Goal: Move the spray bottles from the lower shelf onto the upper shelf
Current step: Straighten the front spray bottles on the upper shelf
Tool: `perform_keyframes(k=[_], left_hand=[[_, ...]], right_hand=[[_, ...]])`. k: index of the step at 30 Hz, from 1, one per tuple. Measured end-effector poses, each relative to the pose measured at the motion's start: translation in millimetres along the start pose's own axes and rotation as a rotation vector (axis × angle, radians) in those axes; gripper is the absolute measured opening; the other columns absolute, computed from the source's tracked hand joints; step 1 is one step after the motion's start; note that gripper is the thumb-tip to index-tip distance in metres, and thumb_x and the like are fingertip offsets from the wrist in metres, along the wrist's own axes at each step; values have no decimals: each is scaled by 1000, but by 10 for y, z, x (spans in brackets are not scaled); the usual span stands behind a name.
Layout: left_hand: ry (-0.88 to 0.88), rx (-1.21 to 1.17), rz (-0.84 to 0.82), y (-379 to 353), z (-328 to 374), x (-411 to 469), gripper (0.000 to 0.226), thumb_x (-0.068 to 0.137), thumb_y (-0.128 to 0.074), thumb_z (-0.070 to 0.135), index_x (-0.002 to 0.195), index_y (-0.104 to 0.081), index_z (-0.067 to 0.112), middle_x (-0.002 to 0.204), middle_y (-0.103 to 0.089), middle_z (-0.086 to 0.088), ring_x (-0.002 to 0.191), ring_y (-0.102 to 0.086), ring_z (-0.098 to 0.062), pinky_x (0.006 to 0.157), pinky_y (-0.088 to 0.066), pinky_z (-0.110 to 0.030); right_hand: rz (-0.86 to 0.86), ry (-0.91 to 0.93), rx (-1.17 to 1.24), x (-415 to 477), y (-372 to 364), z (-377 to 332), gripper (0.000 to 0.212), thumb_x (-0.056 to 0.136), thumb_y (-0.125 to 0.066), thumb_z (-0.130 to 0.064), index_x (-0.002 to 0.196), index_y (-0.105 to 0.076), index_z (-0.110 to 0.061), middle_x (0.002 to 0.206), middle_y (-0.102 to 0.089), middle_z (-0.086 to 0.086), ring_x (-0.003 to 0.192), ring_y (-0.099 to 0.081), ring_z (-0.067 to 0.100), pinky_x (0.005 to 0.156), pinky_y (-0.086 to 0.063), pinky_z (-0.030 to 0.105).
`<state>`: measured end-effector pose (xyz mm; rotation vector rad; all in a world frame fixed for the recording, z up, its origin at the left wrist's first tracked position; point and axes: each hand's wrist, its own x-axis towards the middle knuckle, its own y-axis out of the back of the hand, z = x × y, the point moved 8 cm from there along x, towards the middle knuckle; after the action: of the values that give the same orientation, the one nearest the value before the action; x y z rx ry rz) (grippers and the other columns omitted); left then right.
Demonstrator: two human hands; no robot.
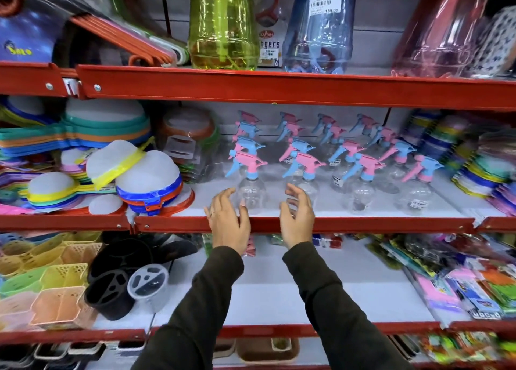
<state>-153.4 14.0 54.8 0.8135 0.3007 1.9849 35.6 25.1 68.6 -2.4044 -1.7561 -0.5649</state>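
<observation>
Several small clear spray bottles with pink and blue trigger heads stand in rows on the middle red-edged shelf (363,224). The front left bottle (250,188) and the one beside it (303,184) are nearest my hands. My left hand (227,219) is open at the shelf's front edge, just left of the front left bottle. My right hand (297,213) is open too, fingers curled, in front of the second bottle. Neither hand holds anything. The shelf above (279,88) carries large green (223,26), blue (319,26) and pink (444,32) bottles.
Stacked plastic strainers and lids (145,180) crowd the middle shelf's left side, stacked coloured plates (480,168) its right. Orange hangers (125,43) lie on the upper shelf at left. Below are pastel baskets (55,294), black holders (111,288) and packaged goods (460,283).
</observation>
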Motion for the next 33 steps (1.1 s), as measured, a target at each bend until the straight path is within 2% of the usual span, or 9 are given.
perform_keyframes(k=[3, 7, 11, 13, 15, 21, 26, 30, 33], left_hand=[[-80, -62, 120, -81, 305, -296, 31, 97, -40, 28, 126, -50, 22, 133, -51, -1, 128, -43, -16, 113, -27, -34], [-222, -198, -34, -535, 751, -448, 39, 100, -38, 22, 137, -49, 18, 140, -47, -3, 129, -40, -9, 113, -33, -30], [-54, -260, -246, -918, 985, -358, 54, 104, -37, 22, 156, -24, 13, 164, -23, -5, 151, -23, -18, 119, -15, -21], [92, -298, -309, -1028, 999, -286, 58, 105, -36, 22, 158, -16, 13, 167, -14, -3, 154, -14, -17, 120, -9, -22], [194, -332, -345, -1103, 960, -214, 58, 105, -35, 23, 158, -15, 13, 167, -14, -4, 155, -14, -18, 122, -10, -27], [231, -358, -411, -1218, 923, -131, 54, 105, -34, 22, 157, -21, 11, 166, -21, -7, 153, -22, -20, 122, -14, -27], [211, -329, -407, -1262, 923, -159, 54, 106, -31, 31, 157, -21, 16, 166, -21, -5, 153, -21, -21, 126, -15, -33], [195, -336, -375, -1230, 940, -172, 55, 106, -33, 31, 157, -20, 18, 166, -21, -4, 153, -22, -21, 122, -16, -31], [154, -366, -233, -1125, 960, -224, 49, 106, -34, 25, 154, -28, 18, 162, -30, -3, 149, -29, -19, 115, -20, -22]], right_hand=[[121, 4, 45, -13, 354, 79, 42, 89, -54, -1, 127, -55, -21, 128, -49, 0, 107, -53, 14, 96, -48, 31], [142, -110, 99, 146, 701, 270, 45, 93, -50, -4, 136, -50, -18, 135, -39, 3, 112, -47, 14, 104, -42, 31], [-34, -205, 86, 365, 728, 371, 56, 97, -45, -12, 152, -33, -19, 159, -27, 5, 143, -35, 20, 120, -30, 38], [-126, -265, 77, 453, 666, 399, 60, 99, -44, -15, 155, -25, -18, 165, -20, 2, 150, -24, 19, 124, -22, 39], [-199, -315, 78, 510, 607, 426, 60, 100, -41, -15, 156, -21, -14, 166, -16, 3, 152, -20, 19, 124, -19, 36], [-285, -311, 59, 560, 573, 489, 52, 103, -37, -14, 154, -28, -9, 162, -30, 6, 148, -30, 20, 111, -23, 21], [-278, -294, 61, 576, 582, 489, 53, 101, -37, -14, 154, -29, -11, 162, -30, 5, 148, -31, 21, 117, -24, 28], [-256, -285, 109, 546, 604, 463, 53, 102, -39, -18, 154, -30, -14, 161, -31, 2, 148, -32, 21, 120, -26, 33], [-173, -245, 158, 513, 718, 439, 47, 101, -44, -14, 148, -40, -16, 152, -45, 3, 135, -45, 19, 111, -36, 30]])
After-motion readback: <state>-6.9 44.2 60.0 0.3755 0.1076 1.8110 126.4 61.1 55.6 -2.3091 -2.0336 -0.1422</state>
